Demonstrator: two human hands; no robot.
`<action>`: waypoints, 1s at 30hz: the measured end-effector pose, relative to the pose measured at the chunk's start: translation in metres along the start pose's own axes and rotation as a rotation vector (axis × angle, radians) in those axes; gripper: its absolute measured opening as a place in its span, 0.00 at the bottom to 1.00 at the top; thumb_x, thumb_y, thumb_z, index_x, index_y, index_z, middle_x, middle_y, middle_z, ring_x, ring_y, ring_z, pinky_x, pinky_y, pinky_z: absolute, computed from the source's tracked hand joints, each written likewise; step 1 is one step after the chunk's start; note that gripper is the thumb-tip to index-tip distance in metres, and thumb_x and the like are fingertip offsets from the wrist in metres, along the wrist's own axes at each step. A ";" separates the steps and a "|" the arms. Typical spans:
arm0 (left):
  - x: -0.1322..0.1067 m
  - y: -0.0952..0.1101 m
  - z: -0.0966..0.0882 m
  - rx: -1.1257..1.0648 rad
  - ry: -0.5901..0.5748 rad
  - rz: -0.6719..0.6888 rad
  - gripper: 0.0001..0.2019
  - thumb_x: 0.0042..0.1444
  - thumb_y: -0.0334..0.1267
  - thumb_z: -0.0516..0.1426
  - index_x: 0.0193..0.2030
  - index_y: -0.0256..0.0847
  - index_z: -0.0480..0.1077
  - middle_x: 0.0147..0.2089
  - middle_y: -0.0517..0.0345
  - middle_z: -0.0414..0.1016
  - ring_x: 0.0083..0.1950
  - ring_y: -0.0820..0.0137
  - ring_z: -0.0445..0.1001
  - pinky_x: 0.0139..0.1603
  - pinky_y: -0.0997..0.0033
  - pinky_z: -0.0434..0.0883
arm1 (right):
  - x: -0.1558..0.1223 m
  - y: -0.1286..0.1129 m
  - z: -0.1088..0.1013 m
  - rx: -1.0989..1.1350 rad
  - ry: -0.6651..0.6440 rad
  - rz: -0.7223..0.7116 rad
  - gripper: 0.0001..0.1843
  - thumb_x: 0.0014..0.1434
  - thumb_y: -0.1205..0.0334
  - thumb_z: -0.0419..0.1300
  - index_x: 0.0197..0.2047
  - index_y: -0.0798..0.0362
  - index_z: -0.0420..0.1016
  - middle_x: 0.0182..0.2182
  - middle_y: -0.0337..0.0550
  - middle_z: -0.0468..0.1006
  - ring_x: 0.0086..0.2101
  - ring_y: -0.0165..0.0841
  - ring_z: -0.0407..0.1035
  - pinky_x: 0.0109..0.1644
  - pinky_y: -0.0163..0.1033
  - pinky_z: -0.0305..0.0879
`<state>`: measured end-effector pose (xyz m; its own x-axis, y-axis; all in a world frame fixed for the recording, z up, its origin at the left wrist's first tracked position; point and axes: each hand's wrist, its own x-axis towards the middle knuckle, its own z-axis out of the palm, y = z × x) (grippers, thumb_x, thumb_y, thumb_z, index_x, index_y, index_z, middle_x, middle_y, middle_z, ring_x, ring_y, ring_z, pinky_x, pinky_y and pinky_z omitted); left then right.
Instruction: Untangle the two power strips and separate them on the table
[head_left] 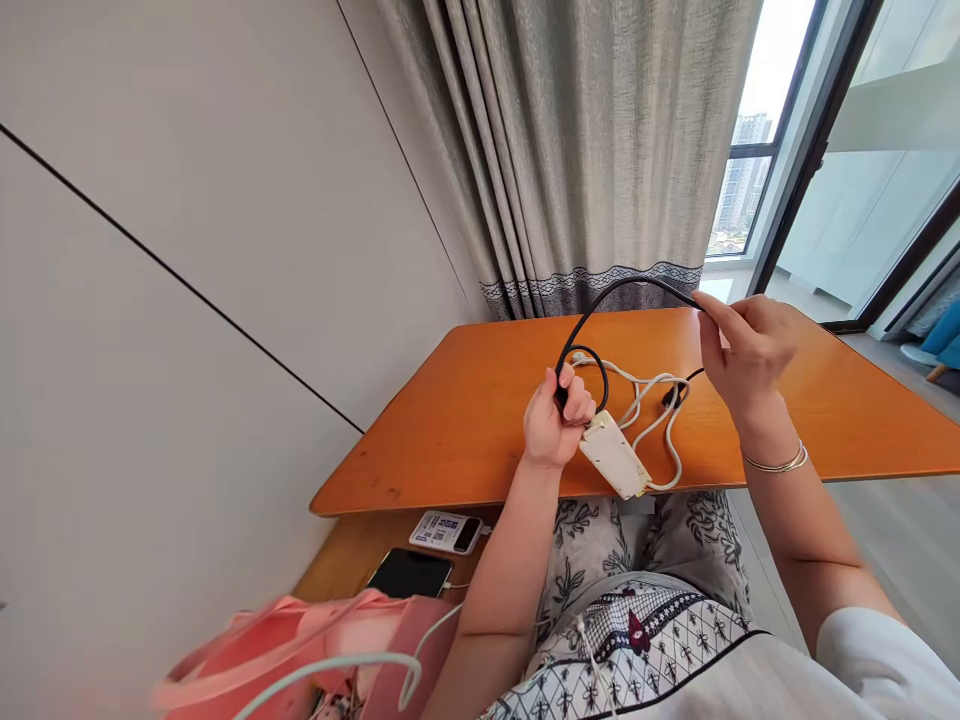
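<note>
A black cable (600, 296) arches above the orange table (465, 420) — one end looped in the left hand (556, 418), fingers closed in a fist around it, the far stretch pinched between thumb and fingertips of the right hand (750, 352). Just right of the left hand lie a white power strip (613, 456) and white cord (651, 400). Near left, on a lower shelf — a phone (409, 574) and power bank (447, 532).

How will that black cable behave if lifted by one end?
Probably floppy yet springy: the black cable holds a smooth arch between the left hand and right hand. Likely light, since fingertips pinch it. It may drag the white cord tangled beside it.
</note>
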<state>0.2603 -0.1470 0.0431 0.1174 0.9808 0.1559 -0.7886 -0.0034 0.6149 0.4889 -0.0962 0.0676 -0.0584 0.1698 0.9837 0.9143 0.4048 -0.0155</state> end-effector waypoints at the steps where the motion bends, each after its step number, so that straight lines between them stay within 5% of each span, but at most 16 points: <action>1: 0.000 0.000 0.000 -0.013 -0.001 0.002 0.23 0.74 0.45 0.37 0.26 0.41 0.53 0.14 0.68 0.45 0.15 0.77 0.41 0.19 0.77 0.47 | 0.000 -0.003 -0.003 -0.016 -0.017 -0.027 0.15 0.68 0.60 0.55 0.50 0.44 0.83 0.26 0.42 0.67 0.28 0.32 0.60 0.33 0.39 0.55; 5: 0.001 0.000 -0.001 -0.048 0.006 0.022 0.23 0.74 0.42 0.32 0.26 0.42 0.50 0.14 0.68 0.43 0.15 0.76 0.40 0.19 0.77 0.46 | -0.012 -0.017 -0.011 -0.051 -0.159 -0.136 0.14 0.67 0.62 0.56 0.46 0.45 0.84 0.24 0.41 0.69 0.27 0.31 0.57 0.31 0.38 0.50; 9: -0.001 0.001 -0.001 -0.056 0.022 0.037 0.21 0.74 0.45 0.40 0.27 0.42 0.49 0.15 0.70 0.42 0.15 0.77 0.39 0.19 0.77 0.47 | -0.022 -0.017 -0.003 0.012 -0.307 -0.211 0.14 0.67 0.61 0.56 0.44 0.46 0.84 0.25 0.40 0.71 0.26 0.29 0.57 0.32 0.37 0.52; 16: 0.000 -0.001 0.004 -0.020 0.017 0.009 0.22 0.74 0.46 0.40 0.26 0.42 0.49 0.14 0.69 0.43 0.15 0.76 0.40 0.19 0.77 0.48 | 0.016 0.036 0.046 0.162 -0.161 -0.097 0.19 0.71 0.55 0.50 0.49 0.45 0.83 0.26 0.41 0.65 0.29 0.34 0.61 0.34 0.41 0.60; 20: 0.004 -0.005 0.006 -0.005 0.016 -0.017 0.23 0.73 0.49 0.42 0.26 0.42 0.49 0.14 0.69 0.42 0.16 0.76 0.39 0.19 0.77 0.48 | 0.048 0.055 0.063 0.139 -0.192 -0.107 0.20 0.71 0.52 0.49 0.51 0.42 0.81 0.28 0.43 0.65 0.32 0.37 0.64 0.38 0.46 0.62; 25: 0.005 -0.006 0.004 -0.009 0.029 -0.021 0.23 0.73 0.48 0.41 0.26 0.42 0.50 0.15 0.70 0.40 0.16 0.76 0.37 0.19 0.78 0.48 | 0.064 0.064 0.056 0.090 -0.284 -0.166 0.21 0.70 0.48 0.49 0.50 0.44 0.81 0.28 0.45 0.67 0.34 0.38 0.65 0.39 0.46 0.61; 30: 0.005 -0.006 0.004 -0.040 0.044 -0.015 0.23 0.74 0.45 0.37 0.26 0.41 0.50 0.15 0.69 0.41 0.16 0.76 0.38 0.18 0.78 0.47 | 0.039 0.067 0.050 0.131 -0.418 -0.249 0.18 0.65 0.50 0.54 0.43 0.44 0.85 0.25 0.44 0.69 0.29 0.35 0.61 0.36 0.43 0.59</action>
<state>0.2682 -0.1430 0.0434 0.1031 0.9883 0.1123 -0.8103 0.0179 0.5857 0.5282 -0.0172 0.0962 -0.4483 0.3887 0.8049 0.7958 0.5837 0.1613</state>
